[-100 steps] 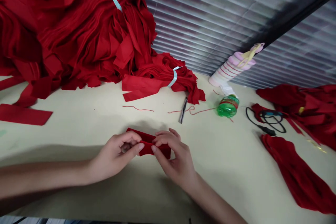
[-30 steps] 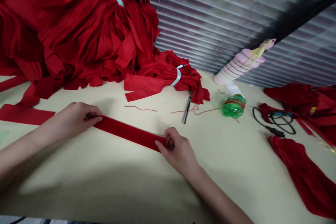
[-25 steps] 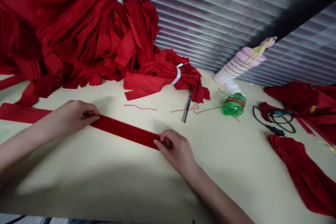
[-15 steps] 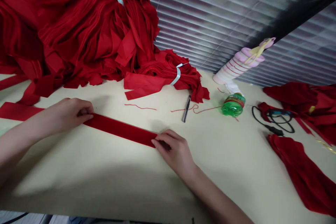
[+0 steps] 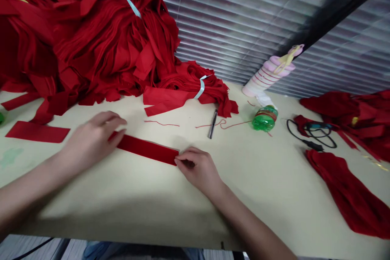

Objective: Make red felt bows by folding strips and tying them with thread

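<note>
A narrow dark red fabric strip lies slantwise across the pale table between my hands. My right hand pinches its right end between thumb and fingertips. Over the strip's left end is my left hand, slightly blurred, with thumb and forefinger apart and a bit of red showing between them. A short flat red piece lies left of my left hand; whether it joins the strip behind the hand, I cannot tell.
Behind rises a large heap of red fabric strips, with a smaller tied bundle beside it. A pen, loose red thread, a green plastic bottle piece, a wrapped pink-white cylinder, a black cable and red fabric lie rightward.
My left hand has loosened its pinch and shifted slightly right along the strip. My right hand still pinches the right end. The view has moved a little.
</note>
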Demonstrator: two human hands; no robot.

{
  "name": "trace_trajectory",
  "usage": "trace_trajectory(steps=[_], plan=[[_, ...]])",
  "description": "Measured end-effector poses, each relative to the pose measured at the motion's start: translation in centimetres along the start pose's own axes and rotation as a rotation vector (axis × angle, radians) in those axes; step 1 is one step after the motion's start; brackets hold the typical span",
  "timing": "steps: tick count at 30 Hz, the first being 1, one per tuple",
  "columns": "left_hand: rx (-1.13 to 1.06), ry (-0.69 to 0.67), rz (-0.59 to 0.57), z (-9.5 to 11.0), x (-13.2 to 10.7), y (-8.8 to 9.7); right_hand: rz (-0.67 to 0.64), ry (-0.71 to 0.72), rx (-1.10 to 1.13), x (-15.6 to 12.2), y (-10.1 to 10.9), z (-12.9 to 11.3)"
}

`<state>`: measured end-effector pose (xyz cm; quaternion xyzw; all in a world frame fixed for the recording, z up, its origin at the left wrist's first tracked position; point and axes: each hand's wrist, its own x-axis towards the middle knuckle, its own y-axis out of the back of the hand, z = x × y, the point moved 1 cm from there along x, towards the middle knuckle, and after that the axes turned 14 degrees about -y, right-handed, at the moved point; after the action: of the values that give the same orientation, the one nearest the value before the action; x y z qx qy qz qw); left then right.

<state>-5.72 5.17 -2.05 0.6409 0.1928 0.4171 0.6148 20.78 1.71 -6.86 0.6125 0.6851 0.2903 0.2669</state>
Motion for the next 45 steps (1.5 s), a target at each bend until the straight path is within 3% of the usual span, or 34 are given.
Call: trace_trajectory(steps=[2,5,8,11,16,25,30,38,45], plan=[[-0.229,-0.328,0.068,2.8,0.3,-1.0,0.000,-0.004,-0.011,0.1,0.1,0.0],[-0.260,-0.639,-0.058,6.9,0.5,-3.2,0.000,-0.004,-0.012,0.2,0.1,0.1],[-0.042,-0.626,-0.083,9.4,0.4,-5.2,-0.015,-0.006,-0.008,0.4,0.2,0.2],[0.038,-0.610,-0.084,10.1,0.2,-6.1,-0.046,-0.013,0.002,0.5,0.4,0.3],[0.051,-0.562,-0.039,9.9,-0.1,-5.9,-0.070,-0.004,0.006,0.6,0.5,0.6],[-0.085,-0.482,-0.094,9.6,-0.3,-6.8,-0.008,0.039,0.008,-0.3,-0.2,-0.1],[-0.085,-0.515,-0.141,9.5,-0.1,-6.9,0.041,0.014,0.090,0.4,-0.1,0.1],[-0.007,-0.567,-0.124,9.3,0.0,-7.1,0.183,-0.021,0.060,1.8,-0.2,1.0],[-0.019,-0.588,-0.102,9.2,0.1,-6.8,0.075,-0.032,0.210,1.3,0.0,0.9]])
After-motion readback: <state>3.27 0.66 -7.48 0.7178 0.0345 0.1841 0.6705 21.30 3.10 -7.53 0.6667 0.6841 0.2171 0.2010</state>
